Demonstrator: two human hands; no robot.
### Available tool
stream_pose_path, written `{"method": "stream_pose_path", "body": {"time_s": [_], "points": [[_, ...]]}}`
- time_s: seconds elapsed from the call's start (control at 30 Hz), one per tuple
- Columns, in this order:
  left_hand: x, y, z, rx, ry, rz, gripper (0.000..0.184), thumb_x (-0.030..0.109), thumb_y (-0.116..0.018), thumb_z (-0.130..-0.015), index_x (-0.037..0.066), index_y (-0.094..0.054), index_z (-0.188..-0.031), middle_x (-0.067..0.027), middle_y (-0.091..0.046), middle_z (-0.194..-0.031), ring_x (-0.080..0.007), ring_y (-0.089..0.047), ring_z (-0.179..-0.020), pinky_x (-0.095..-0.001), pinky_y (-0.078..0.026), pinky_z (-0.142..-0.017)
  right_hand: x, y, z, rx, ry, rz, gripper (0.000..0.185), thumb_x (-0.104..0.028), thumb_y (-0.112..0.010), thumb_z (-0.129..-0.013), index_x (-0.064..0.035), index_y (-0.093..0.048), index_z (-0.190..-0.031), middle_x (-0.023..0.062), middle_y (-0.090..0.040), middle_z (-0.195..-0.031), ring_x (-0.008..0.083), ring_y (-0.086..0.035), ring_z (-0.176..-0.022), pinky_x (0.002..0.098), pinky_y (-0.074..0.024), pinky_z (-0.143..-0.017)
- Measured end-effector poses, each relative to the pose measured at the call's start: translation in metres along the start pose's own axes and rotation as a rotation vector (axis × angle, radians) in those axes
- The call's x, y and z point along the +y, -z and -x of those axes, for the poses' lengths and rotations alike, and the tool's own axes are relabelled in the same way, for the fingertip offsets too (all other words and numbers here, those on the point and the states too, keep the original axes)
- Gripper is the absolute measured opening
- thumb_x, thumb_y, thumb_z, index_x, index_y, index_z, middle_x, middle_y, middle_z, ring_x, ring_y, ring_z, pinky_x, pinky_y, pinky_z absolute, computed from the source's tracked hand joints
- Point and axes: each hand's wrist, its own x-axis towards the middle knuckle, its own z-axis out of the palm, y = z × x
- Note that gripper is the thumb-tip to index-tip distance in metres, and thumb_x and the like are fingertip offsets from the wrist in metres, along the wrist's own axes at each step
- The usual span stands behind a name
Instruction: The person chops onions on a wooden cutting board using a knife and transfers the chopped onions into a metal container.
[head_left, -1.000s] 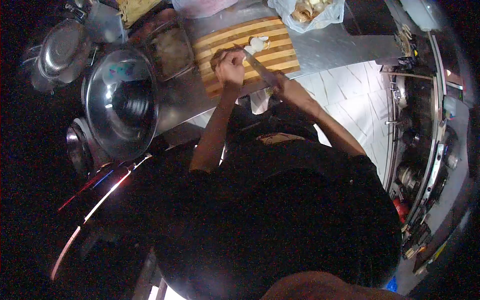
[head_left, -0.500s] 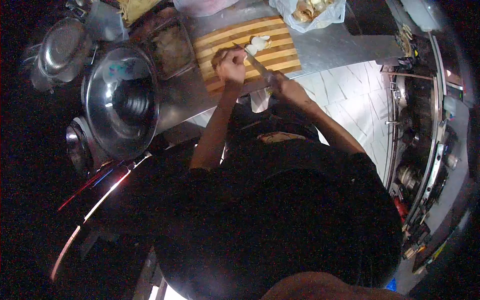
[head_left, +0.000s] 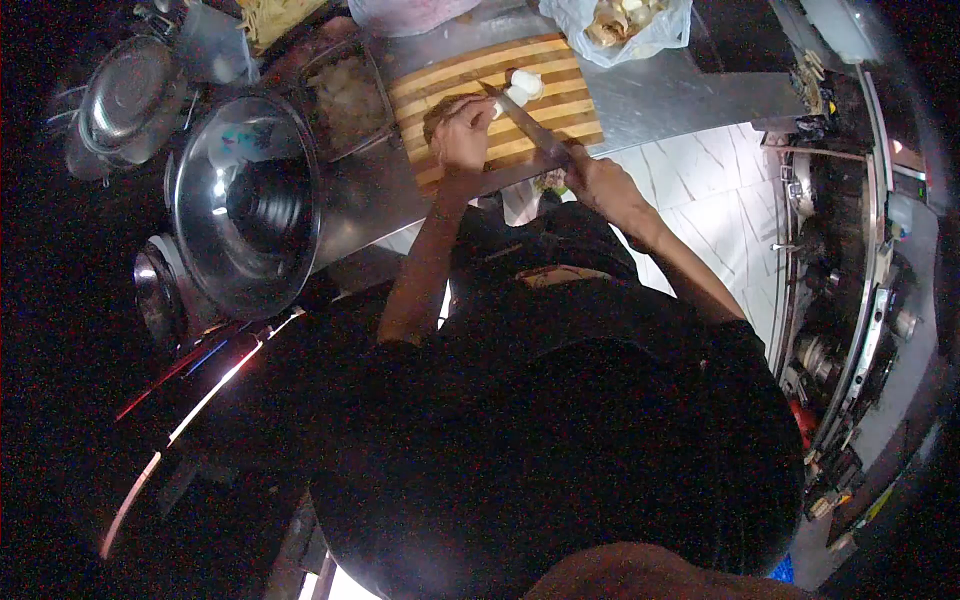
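Observation:
A striped wooden cutting board [head_left: 560,60] lies on the steel counter. My right hand [head_left: 600,185] is closed on the handle of a knife [head_left: 525,122], whose blade slants up and left over the board. On the board's left part, my left hand [head_left: 465,135] has its fingers curled near the blade; a small white piece [head_left: 497,109] shows at its fingertips, and what the fingers grip is partly hidden. White slices [head_left: 524,87] lie just right of the blade tip. A brownish thing beside my left hand is too dark to make out.
Left of the board stand a rectangular container [head_left: 345,100] with pale contents and a large clear bowl [head_left: 250,215]. A metal strainer [head_left: 130,95] is farther left. Behind the board's right corner sits a plastic bag [head_left: 660,35] with peelings. Shelves with kitchenware line the right side.
My right hand and the knife have moved a little right and down, away from my left hand. The white slices look shifted slightly. My left hand has stayed about where it was.

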Motion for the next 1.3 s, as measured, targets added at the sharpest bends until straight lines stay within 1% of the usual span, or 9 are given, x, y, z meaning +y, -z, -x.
{"method": "stream_pose_path", "body": {"time_s": [0.13, 0.23, 0.33, 0.53, 0.67, 0.83, 0.93, 1.07, 1.3], "points": [[0.004, -0.001, 0.000, 0.020, 0.036, -0.076, 0.011, 0.021, -0.066, -0.077, 0.016, -0.070, -0.085, -0.0040, -0.067, -0.092, -0.0241, -0.064, -0.087, -0.0346, -0.049, -0.077, -0.008, -0.008, -0.004, -0.059, -0.108, 0.033, 0.034, -0.022, -0.050, -0.087, -0.0037, -0.040, -0.114, 0.0275, -0.060, -0.074, 0.0452, -0.059, -0.074, 0.0540, -0.0463, -0.065], [0.006, -0.003, 0.002, 0.044, 0.058, -0.088, 0.008, 0.020, -0.067, -0.075, 0.017, -0.070, -0.082, -0.0031, -0.067, -0.090, -0.0244, -0.063, -0.085, -0.0348, -0.049, -0.074, -0.007, -0.031, -0.021, 0.063, -0.058, -0.016, 0.034, -0.024, -0.051, -0.087, -0.0051, -0.042, -0.114, 0.0267, -0.061, -0.075, 0.0446, -0.060, -0.076, 0.0524, -0.0472, -0.066], [0.000, -0.006, 0.000, 0.067, 0.023, -0.071, 0.006, 0.021, -0.067, -0.075, 0.017, -0.069, -0.080, -0.0026, -0.067, -0.088, -0.0247, -0.063, -0.082, -0.0351, -0.049, -0.072, -0.004, -0.009, -0.016, 0.022, 0.018, -0.109, 0.034, -0.025, -0.050, -0.087, -0.0057, -0.043, -0.114, 0.0261, -0.061, -0.077, 0.0441, -0.060, -0.078, 0.0515, -0.0474, -0.068], [-0.003, -0.009, 0.000, 0.079, 0.048, -0.039, 0.005, 0.022, -0.068, -0.075, 0.017, -0.068, -0.078, -0.0022, -0.067, -0.085, -0.0246, -0.063, -0.081, -0.0351, -0.049, -0.071, -0.021, 0.009, -0.004, -0.158, -0.133, 0.003, 0.035, -0.028, -0.050, -0.086, -0.0037, -0.046, -0.110, 0.0233, -0.063, -0.086, 0.0420, -0.062, -0.080, 0.0508, -0.0506, -0.070], [-0.007, -0.013, 0.002, 0.115, 0.022, -0.064, 0.008, 0.020, -0.070, -0.073, 0.015, -0.068, -0.078, -0.0031, -0.067, -0.084, -0.0232, -0.063, -0.079, -0.0336, -0.049, -0.070, -0.005, -0.025, -0.021, 0.021, 0.000, -0.067, 0.035, -0.028, -0.051, -0.085, -0.0043, -0.046, -0.111, 0.0221, -0.063, -0.085, 0.0424, -0.061, -0.081, 0.0510, -0.0506, -0.070], [-0.003, -0.013, 0.003, 0.142, 0.089, 0.238, 0.011, 0.013, -0.074, -0.068, 0.010, -0.069, -0.078, -0.0046, -0.067, -0.082, -0.0191, -0.062, -0.075, -0.0298, -0.050, -0.069, -0.004, -0.002, -0.014, -0.001, 0.026, -0.104, 0.032, -0.024, -0.050, -0.088, -0.0056, -0.045, -0.114, 0.0275, -0.061, -0.083, 0.0437, -0.059, -0.083, 0.0528, -0.0463, -0.070], [-0.019, -0.022, 0.003, 0.182, 0.011, 0.243, 0.011, 0.011, -0.075, -0.068, 0.009, -0.069, -0.076, -0.0049, -0.066, -0.082, -0.0187, -0.062, -0.074, -0.0289, -0.050, -0.069, -0.019, 0.016, -0.002, -0.104, -0.063, -0.082, 0.034, -0.026, -0.051, -0.085, -0.0055, -0.045, -0.112, 0.0207, -0.063, -0.089, 0.0417, -0.062, -0.082, 0.0511, -0.0502, -0.071], [-0.040, -0.033, 0.003, 0.213, -0.112, 0.299, 0.010, 0.010, -0.074, -0.068, 0.008, -0.068, -0.076, -0.0060, -0.067, -0.081, -0.0197, -0.062, -0.075, -0.0293, -0.050, -0.069, -0.007, -0.021, -0.016, -0.036, -0.064, -0.001, 0.035, -0.027, -0.051, -0.085, -0.0061, -0.044, -0.112, 0.0212, -0.063, -0.087, 0.0399, -0.062, -0.081, 0.0513, -0.0505, -0.070], [-0.053, -0.047, 0.007, 0.243, -0.010, 0.419, 0.010, 0.008, -0.073, -0.068, 0.005, -0.068, -0.076, -0.0075, -0.067, -0.081, -0.0212, -0.063, -0.077, -0.0306, -0.049, -0.072, -0.014, 0.009, -0.013, -0.086, -0.012, -0.068, 0.034, -0.029, -0.050, -0.086, -0.0067, -0.044, -0.111, 0.0215, -0.063, -0.087, 0.0395, -0.062, -0.082, 0.0513, -0.0500, -0.072]]}}
